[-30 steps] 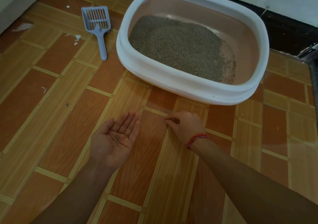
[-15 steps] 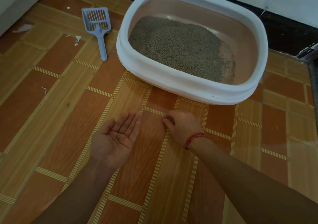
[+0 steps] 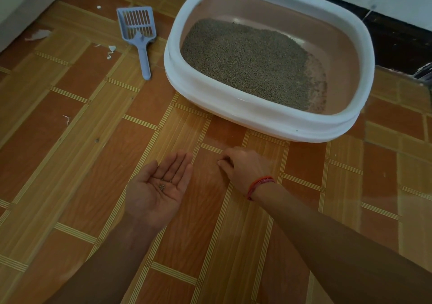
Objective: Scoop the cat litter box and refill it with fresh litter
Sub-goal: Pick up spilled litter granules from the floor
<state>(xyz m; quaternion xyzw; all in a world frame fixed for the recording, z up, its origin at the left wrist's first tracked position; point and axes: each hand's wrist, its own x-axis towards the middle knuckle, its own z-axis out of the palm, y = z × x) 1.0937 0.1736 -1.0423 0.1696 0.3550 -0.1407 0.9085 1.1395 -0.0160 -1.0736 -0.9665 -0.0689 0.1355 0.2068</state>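
Observation:
A white-rimmed litter box (image 3: 268, 116) with a pink inside stands on the floor at the upper right. Grey litter (image 3: 245, 58) covers most of its bottom, with a bare patch at the right end. A light blue slotted scoop (image 3: 140, 35) lies on the floor to the left of the box. In front of the box, my left hand (image 3: 159, 191) is held palm up and flat, with a few litter grains (image 3: 162, 187) resting in the palm. My right hand (image 3: 245, 166) is knuckles up on the floor with fingers curled and fingertips pressed together. Anything between them is too small to see.
The floor is wood-pattern vinyl (image 3: 70, 163). Small white scraps (image 3: 111, 49) lie left of the scoop, with a bigger white scrap (image 3: 38, 35) near a pale wall edge (image 3: 23, 4). A dark skirting strip (image 3: 397, 42) runs behind the box.
My right hand's fingertips have crept slightly left along the floor. My left hand stays palm up with the grains. Box and scoop have not moved.

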